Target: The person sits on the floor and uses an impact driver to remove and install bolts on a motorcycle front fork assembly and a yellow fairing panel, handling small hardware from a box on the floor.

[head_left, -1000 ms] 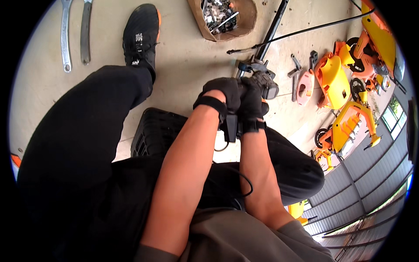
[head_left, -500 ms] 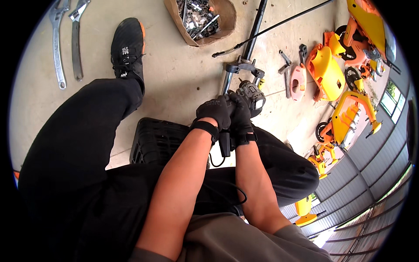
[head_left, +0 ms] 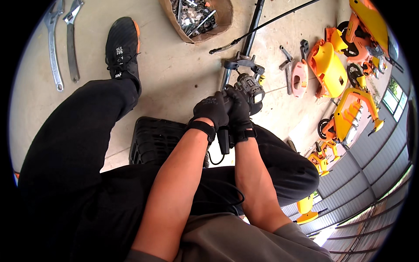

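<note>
Both my hands wear black gloves and are closed side by side below a fork assembly with a dark clamp point(head_left: 242, 62). My left hand point(head_left: 212, 109) is wrapped around the lower end of a shiny fork tube point(head_left: 226, 78); its fingertips are partly hidden. Against it, my right hand point(head_left: 238, 109) grips a grey and black power drill point(head_left: 250, 87), whose front points up toward the clamp. Beneath the hands hangs a black block point(head_left: 224, 140) with a cable; what it joins is hidden. A black shaft point(head_left: 254, 30) runs up from the clamp.
A cardboard box point(head_left: 224, 24) of metal parts stands at the top. Two adjustable wrenches, one silver point(head_left: 53, 50) and one darker point(head_left: 71, 50), lie far left. A black crate point(head_left: 155, 139) is beside my legs. Yellow body panels point(head_left: 325, 70) and small yellow bikes point(head_left: 349, 115) line the right.
The view has shifted slightly. The drill has moved a little up and left and turned slightly in my right hand. Both hands remain closed together by the tube.
</note>
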### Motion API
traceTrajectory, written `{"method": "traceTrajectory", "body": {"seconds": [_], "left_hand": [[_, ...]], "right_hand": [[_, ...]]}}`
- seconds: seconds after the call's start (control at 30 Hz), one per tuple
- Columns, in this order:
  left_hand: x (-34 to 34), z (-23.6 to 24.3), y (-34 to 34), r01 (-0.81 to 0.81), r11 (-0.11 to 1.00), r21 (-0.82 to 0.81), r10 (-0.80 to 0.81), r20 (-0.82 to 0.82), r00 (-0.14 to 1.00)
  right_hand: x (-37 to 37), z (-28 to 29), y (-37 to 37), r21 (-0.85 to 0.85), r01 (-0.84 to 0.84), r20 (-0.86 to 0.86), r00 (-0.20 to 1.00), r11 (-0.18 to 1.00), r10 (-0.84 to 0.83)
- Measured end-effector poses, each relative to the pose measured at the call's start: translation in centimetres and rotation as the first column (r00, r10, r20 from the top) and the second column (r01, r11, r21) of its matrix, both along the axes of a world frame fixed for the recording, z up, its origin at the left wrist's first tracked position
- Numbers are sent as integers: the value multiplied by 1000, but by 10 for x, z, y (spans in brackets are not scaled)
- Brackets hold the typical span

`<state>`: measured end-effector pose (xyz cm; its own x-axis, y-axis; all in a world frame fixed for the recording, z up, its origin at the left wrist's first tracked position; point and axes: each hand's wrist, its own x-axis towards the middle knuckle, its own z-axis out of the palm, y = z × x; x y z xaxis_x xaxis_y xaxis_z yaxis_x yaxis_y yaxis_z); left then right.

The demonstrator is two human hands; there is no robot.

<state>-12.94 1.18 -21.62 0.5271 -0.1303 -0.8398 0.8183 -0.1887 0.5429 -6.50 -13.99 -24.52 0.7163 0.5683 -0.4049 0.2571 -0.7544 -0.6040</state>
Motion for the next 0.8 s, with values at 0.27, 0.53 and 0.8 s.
{"method": "traceTrajectory", "body": {"seconds": [0.27, 0.53, 0.8], "left_hand": [[-2, -2, -4, -50, 999, -11, 50, 6, 999], [-15, -31, -45, -299, 937, -183, 332, 188, 925], [-18, -44, -63, -324, 934, -149, 354, 279, 892]], "right_hand": [[4, 3, 5, -24, -5, -81, 997, 1000, 3], [17, -17, -13, -71, -6, -99, 995, 997, -1], [12, 7, 17, -90, -132, 14, 991, 987, 134]]}}
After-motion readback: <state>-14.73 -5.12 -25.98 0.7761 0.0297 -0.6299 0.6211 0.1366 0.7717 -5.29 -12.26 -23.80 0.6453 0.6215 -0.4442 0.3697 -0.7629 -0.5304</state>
